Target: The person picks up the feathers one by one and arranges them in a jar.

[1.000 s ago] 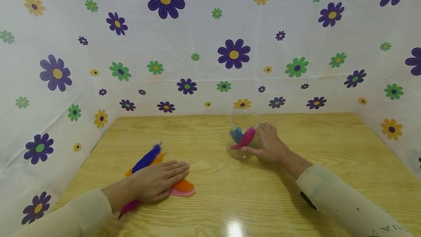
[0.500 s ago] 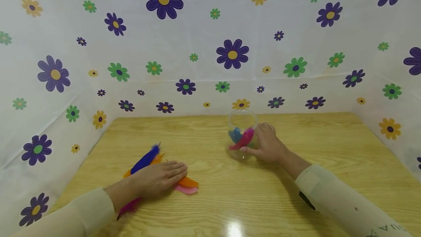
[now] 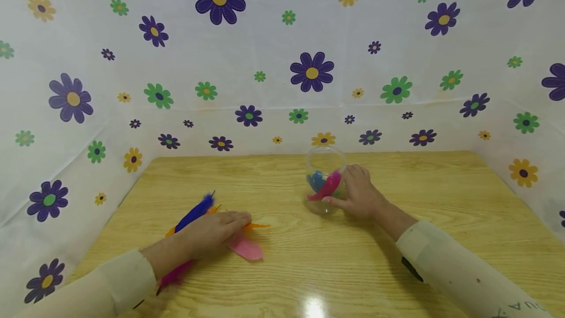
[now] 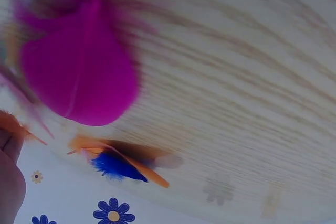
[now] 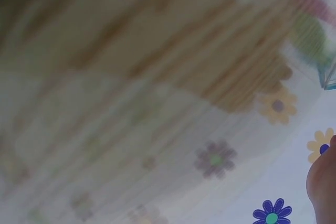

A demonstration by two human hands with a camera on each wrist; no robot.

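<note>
My left hand (image 3: 216, 229) is over a loose group of feathers on the left of the table. It pinches an orange feather (image 3: 258, 225), now edge-on beyond the fingertips and also at the fingers in the left wrist view. Below the fingers lies a pink feather (image 3: 247, 248); a blue feather (image 3: 194, 214) lies beyond the hand, and a magenta feather (image 4: 81, 72) near the wrist. With thumb and fingers my right hand (image 3: 359, 193) grips the side of a clear plastic jar (image 3: 325, 153). Inside are a magenta-pink feather (image 3: 327, 186) and a blue feather (image 3: 316, 180).
The wooden table (image 3: 282, 278) carries everything. A white flowered cloth (image 3: 265, 38) stands behind it and at both sides. Close to the blue feather, more orange (image 4: 152, 174) shows in the left wrist view.
My left fingers have bent and drawn up. The orange feather has turned edge-on and come away from the pink one, which shows more. The right hand and jar have stayed put.
</note>
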